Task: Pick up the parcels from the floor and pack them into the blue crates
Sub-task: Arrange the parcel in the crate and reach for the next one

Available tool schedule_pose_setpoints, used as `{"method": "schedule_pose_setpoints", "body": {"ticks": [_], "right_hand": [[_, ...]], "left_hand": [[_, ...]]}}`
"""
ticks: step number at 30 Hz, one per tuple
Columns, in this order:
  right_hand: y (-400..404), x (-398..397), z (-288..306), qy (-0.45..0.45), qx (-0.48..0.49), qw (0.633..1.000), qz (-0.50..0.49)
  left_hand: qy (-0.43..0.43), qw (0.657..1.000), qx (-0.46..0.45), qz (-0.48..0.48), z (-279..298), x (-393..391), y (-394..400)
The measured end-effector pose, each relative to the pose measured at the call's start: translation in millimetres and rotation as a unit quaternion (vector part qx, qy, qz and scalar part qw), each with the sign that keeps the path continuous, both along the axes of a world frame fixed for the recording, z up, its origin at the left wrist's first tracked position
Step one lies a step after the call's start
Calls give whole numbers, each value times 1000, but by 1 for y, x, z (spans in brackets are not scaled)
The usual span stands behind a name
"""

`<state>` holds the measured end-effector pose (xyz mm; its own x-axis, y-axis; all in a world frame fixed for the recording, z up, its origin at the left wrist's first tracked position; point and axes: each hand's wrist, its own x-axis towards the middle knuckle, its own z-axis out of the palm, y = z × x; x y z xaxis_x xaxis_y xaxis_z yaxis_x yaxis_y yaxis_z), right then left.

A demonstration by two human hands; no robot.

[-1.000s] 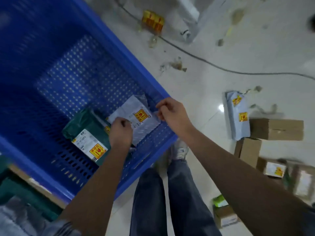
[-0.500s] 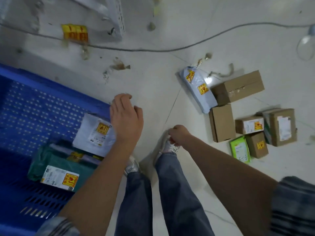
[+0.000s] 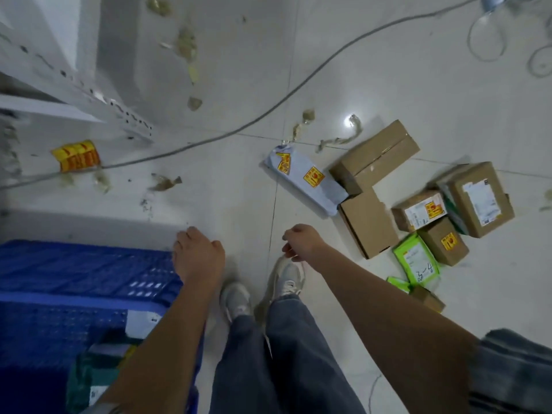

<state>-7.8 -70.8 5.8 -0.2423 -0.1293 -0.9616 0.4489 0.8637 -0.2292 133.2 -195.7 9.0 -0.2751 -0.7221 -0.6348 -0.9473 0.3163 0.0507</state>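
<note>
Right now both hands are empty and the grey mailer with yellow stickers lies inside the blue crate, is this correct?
Not quite. The head view shows the grey mailer on the floor beside the cardboard boxes, not in the blue crate. The left hand and right hand are indeed empty.

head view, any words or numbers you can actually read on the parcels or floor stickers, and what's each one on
"3-4", handwritten on the green parcel.
Yellow and red stickers on the grey mailer bag: print too blurred to read.
White labels on the small box and the big box: too small to read.
Yellow stickers on the floor: unreadable.
Labels on the parcels in the blue crate: blurred.
</note>
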Motion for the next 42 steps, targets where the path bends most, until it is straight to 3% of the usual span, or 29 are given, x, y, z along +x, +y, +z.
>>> {"method": "schedule_pose_setpoints", "body": {"ticks": [10,13,19,27,32,36,42], "right_hand": [[44,-85,-34,-4,75,995,-67],[53,-104,-41,17,99,995,-29],[47,-141,-60,67,141,980,120],[-28,-176,-124,82,50,981,171],[-45,-168,-190,124,71,939,313],[-31,-150,-222,186,114,880,422],[-5,-149,-222,247,85,867,424]], "left_hand": [[-26,985,160,-53,-53,-108,-33],[-33,976,216,-1,-62,-135,-33],[-27,952,304,-3,-78,-172,-23],[-28,941,334,41,-151,-194,-25],[-2,930,331,158,-221,-210,-18],[17,884,335,325,-248,-219,-4],[45,844,438,307,-235,-220,8]]}}
